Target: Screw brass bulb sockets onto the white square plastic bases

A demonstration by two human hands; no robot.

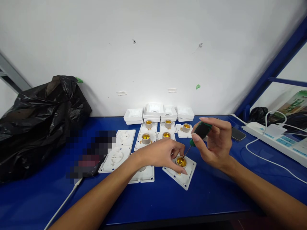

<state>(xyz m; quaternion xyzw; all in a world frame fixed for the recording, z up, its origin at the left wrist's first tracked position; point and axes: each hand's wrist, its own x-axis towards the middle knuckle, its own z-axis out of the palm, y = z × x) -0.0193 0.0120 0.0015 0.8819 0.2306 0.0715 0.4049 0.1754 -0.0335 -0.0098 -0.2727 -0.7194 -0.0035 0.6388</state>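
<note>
My right hand point(216, 143) grips a screwdriver point(202, 131) by its green and black handle. The thin shaft slants down to the left, its tip inside the gold-coloured bowl of a lamp socket point(181, 162). That socket sits on a square white plate point(185, 180), which lies turned at an angle on the table. My left hand point(165, 153) holds the socket, thumb on the near side and fingers curled on the far side. Its palm hides part of the plate. Whether a screw is under the tip cannot be seen.
More plates with sockets point(145, 138) stand behind my left hand. Plain white plates point(124, 137) lie left of them, and white box covers point(154, 110) are stacked against the wall. A black bag point(40, 118) fills the left; a power strip point(280, 140) and phone point(238, 134) lie right.
</note>
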